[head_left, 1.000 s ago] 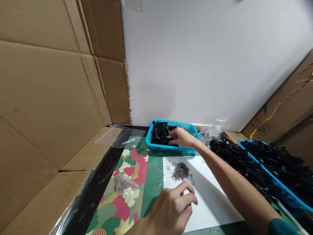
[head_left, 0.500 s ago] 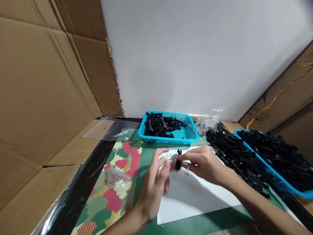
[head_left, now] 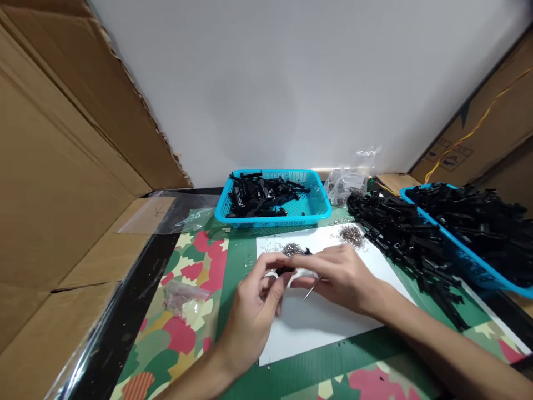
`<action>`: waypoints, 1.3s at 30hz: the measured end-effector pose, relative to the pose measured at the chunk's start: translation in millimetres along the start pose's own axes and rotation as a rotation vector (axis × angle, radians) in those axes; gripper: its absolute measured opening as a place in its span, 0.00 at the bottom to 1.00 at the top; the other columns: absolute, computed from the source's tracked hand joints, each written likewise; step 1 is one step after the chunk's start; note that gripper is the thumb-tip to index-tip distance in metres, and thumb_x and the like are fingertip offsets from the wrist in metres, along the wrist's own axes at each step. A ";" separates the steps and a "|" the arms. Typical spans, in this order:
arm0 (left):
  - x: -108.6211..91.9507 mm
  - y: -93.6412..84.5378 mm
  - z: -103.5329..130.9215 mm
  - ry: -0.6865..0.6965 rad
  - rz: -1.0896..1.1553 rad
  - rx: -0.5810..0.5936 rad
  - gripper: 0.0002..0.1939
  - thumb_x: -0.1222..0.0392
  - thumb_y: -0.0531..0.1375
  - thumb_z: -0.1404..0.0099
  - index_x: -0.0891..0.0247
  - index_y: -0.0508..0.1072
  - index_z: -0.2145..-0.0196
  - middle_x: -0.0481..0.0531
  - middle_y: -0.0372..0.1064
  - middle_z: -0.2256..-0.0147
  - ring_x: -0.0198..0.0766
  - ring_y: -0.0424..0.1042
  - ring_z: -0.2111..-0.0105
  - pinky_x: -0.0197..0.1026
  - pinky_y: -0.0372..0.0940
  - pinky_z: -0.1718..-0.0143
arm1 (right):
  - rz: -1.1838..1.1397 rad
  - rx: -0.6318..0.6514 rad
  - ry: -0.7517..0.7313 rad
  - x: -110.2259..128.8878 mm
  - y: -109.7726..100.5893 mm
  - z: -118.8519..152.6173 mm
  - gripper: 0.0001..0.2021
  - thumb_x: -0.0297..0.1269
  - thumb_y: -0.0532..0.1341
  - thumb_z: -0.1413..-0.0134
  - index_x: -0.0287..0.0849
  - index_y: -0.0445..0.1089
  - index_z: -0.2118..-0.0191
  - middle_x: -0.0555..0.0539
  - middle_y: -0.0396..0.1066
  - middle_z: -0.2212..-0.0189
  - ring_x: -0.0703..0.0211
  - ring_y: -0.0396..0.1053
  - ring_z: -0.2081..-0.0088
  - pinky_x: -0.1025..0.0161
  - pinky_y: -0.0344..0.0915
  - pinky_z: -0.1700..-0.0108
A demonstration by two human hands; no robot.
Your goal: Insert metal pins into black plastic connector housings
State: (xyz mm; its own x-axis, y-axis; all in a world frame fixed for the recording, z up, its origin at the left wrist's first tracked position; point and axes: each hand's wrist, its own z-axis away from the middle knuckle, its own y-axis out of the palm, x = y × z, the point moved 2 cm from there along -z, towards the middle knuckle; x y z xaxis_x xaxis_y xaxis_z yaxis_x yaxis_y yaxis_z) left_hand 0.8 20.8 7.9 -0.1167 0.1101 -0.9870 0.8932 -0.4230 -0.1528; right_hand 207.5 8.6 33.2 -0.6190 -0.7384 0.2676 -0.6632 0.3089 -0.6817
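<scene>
My left hand (head_left: 254, 308) and my right hand (head_left: 339, 275) meet above a white sheet (head_left: 325, 322) and pinch a small black plastic part (head_left: 287, 269) between their fingertips. A thin metal pin (head_left: 312, 289) pokes out below my right hand. Two small heaps of tiny metal springs (head_left: 352, 234) lie on the sheet just beyond the hands. A blue basket (head_left: 312, 214) with several black parts stands behind the sheet.
A pile of black plastic parts (head_left: 400, 230) lies at the right, beside a second blue basket (head_left: 470, 261) heaped with more. A small clear bag (head_left: 181, 294) lies on the patterned mat at the left. Cardboard walls stand at left and right.
My right hand left the far blue basket with a black part and came back over the white sheet, where my left hand rose to meet it. The view has tilted down.
</scene>
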 end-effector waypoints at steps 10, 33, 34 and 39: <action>-0.3 1.9 -10.5 -0.107 0.215 -0.033 0.14 0.48 0.68 0.26 0.60 0.72 0.59 0.44 0.69 0.67 0.22 0.60 0.83 0.32 0.50 0.83 | -0.342 0.604 0.597 -39.5 -26.1 15.3 0.07 0.39 0.73 0.39 0.44 0.82 0.57 0.58 0.59 0.79 0.66 0.54 0.76 0.68 0.51 0.72; -5.2 3.5 -4.2 -0.076 0.236 -0.019 0.16 0.44 0.64 0.23 0.59 0.72 0.56 0.47 0.69 0.62 0.24 0.57 0.81 0.33 0.46 0.83 | -0.354 0.463 0.547 -24.7 -15.3 22.7 0.08 0.29 0.64 0.34 0.43 0.83 0.60 0.50 0.84 0.68 0.63 0.74 0.72 0.68 0.64 0.68; -5.7 3.5 -3.7 -0.081 0.212 -0.018 0.16 0.44 0.63 0.23 0.60 0.73 0.57 0.47 0.69 0.63 0.25 0.57 0.81 0.33 0.47 0.82 | -0.342 0.460 0.538 -24.2 -14.8 22.7 0.09 0.28 0.64 0.34 0.43 0.83 0.60 0.50 0.84 0.68 0.63 0.75 0.72 0.68 0.64 0.68; -9.4 4.2 -0.7 -0.087 0.174 0.009 0.17 0.44 0.63 0.23 0.61 0.76 0.60 0.48 0.72 0.66 0.27 0.52 0.80 0.35 0.45 0.82 | -0.328 0.469 0.542 -26.9 -17.4 23.8 0.09 0.30 0.64 0.33 0.43 0.83 0.61 0.50 0.83 0.69 0.63 0.72 0.74 0.68 0.62 0.71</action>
State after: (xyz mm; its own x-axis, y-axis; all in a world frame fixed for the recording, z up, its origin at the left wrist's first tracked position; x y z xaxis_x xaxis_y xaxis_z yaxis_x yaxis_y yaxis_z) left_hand 5.9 18.7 16.6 0.0012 -0.0434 -0.9991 0.8993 -0.4369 0.0201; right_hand 245.8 8.8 21.6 -0.6209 -0.3159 0.7174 -0.6753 -0.2491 -0.6942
